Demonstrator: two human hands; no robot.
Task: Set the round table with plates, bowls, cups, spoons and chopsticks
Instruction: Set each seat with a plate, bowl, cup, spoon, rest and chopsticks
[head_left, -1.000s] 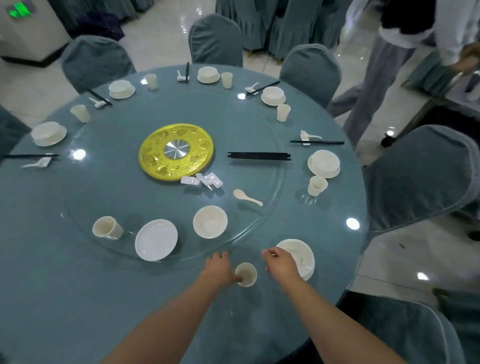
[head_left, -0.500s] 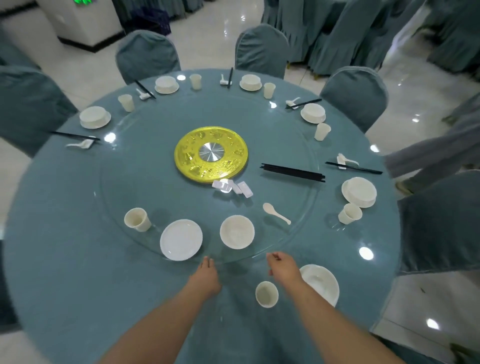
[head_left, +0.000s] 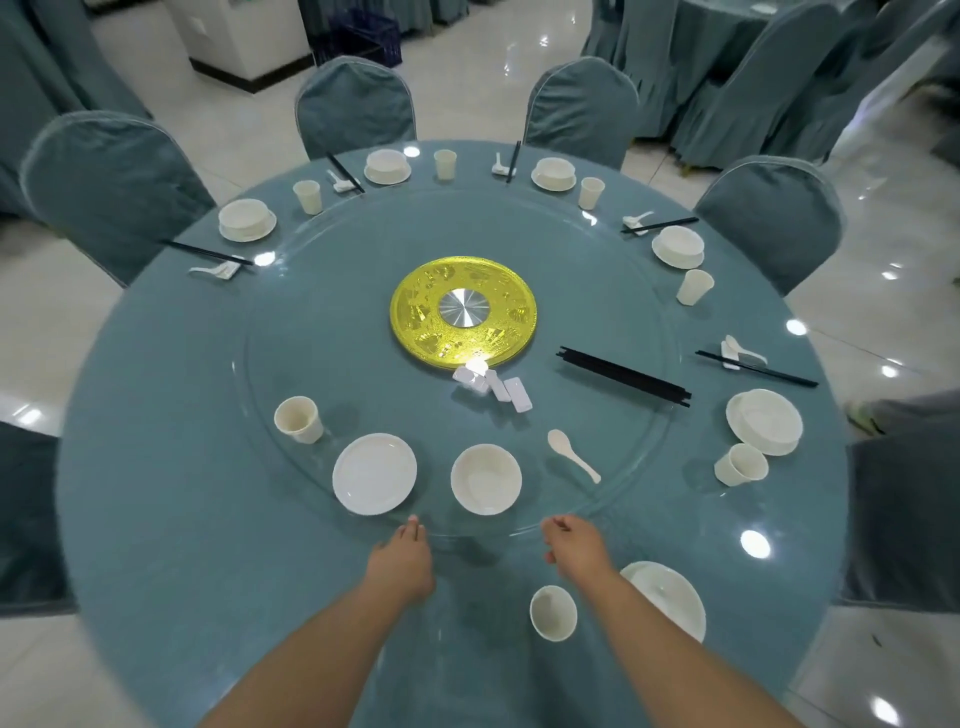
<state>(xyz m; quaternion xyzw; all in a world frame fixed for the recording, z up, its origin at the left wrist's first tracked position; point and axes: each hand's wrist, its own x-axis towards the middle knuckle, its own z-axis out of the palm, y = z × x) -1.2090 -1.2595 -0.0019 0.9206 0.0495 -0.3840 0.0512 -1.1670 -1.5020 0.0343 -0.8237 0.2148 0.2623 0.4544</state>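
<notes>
Left hand (head_left: 402, 564) has let go of the small cream paper cup (head_left: 553, 612), now parked beside the white plate-and-bowl set (head_left: 675, 597) at the near worktop edge. Both hands, right hand (head_left: 576, 551) included, now sit empty and loosely curled at the glass turntable rim (head_left: 519, 531), so spoon and chopsticks are probably next.

Both hands, left hand (head_left: 402, 558) and right hand (head_left: 574, 548), sit at near rim of clear glass turntable (head_left: 291, 457). Bare teal cloth lies between them. Just ahead, flat white plate (head_left: 374, 473) and white round bowl (head_left: 485, 478) block straight reach, narrow gap between the two. White plastic spoon (head_left: 571, 455) lies right of bowl. Small cream cup (head_left: 553, 612) and white plate-and-bowl set (head_left: 670, 597) crowd right forearm. Open cloth left of left arm.
</notes>
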